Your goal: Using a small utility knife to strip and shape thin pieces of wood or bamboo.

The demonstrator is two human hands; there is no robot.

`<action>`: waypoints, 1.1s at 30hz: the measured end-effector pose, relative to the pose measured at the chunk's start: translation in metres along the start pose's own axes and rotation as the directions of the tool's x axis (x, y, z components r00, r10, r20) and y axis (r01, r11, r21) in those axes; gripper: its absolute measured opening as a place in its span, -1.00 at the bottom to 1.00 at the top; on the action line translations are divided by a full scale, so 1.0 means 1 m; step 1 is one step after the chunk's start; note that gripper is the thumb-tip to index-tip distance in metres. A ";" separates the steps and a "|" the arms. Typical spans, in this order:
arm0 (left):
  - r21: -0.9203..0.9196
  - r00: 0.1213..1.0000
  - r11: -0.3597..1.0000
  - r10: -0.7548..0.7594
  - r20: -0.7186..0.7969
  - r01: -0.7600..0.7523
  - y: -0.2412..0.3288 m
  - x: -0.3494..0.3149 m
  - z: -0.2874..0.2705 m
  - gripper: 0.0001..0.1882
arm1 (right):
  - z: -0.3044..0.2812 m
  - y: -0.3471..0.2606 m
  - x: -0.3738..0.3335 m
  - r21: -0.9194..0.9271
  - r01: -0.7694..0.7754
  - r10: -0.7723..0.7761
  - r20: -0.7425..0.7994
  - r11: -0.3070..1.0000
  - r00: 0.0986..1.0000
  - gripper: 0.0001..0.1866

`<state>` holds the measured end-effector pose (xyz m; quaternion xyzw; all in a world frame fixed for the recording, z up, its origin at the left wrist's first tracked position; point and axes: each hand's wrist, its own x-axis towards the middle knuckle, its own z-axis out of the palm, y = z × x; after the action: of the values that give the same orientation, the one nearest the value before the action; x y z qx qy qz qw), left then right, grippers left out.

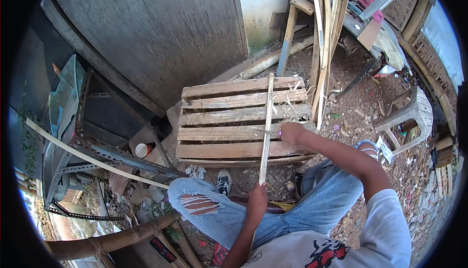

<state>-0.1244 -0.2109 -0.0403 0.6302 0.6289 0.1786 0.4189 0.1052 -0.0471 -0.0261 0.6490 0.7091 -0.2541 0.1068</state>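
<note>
My left hand (257, 199) is closed around the near end of a pale bamboo strip (267, 136), in front of my lap. The strip runs away from me over a slatted wooden pallet (204, 134), its far end near the pallet's back edge. My right hand (295, 134) is closed on a knife, above the pallet's right side. Its thin dark blade (261, 131) points left and lies across the strip; most of the handle is hidden in my fist. Pale shavings (292, 103) lie on the slats.
Long bamboo strips (324, 48) lean upright behind the pallet's right side. A worn plastic stool (409, 119) stands at right. Another long strip (97, 156) slants from the left to my knee, past a metal angle frame (112, 153). A paper cup (142, 150) lies beside it.
</note>
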 end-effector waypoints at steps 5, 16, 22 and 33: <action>-0.015 0.999 0.999 -0.037 0.010 0.038 -0.002 -0.002 -0.003 -0.71 | -0.008 -0.030 -0.017 -0.122 0.076 -0.064 0.095 0.990 0.993 -0.65; -0.092 0.996 0.993 -0.073 0.059 0.079 -0.010 0.005 -0.001 -0.71 | 0.004 -0.025 0.007 -0.236 0.118 -0.116 0.023 0.965 0.993 -0.61; -0.103 0.995 0.992 -0.061 0.074 0.068 -0.004 0.004 -0.004 -0.71 | -0.044 0.037 0.050 -0.118 -0.184 0.154 -0.228 0.976 0.961 -0.64; -0.276 0.987 0.952 -0.098 0.126 0.130 -0.008 0.005 -0.003 -0.66 | -0.064 0.043 0.066 -0.093 -0.248 0.230 -0.173 0.964 0.958 -0.66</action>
<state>-0.1316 -0.2062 -0.0462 0.5351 0.6081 0.2071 0.5487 0.1494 0.0432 -0.0130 0.7411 0.6450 -0.1455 0.1162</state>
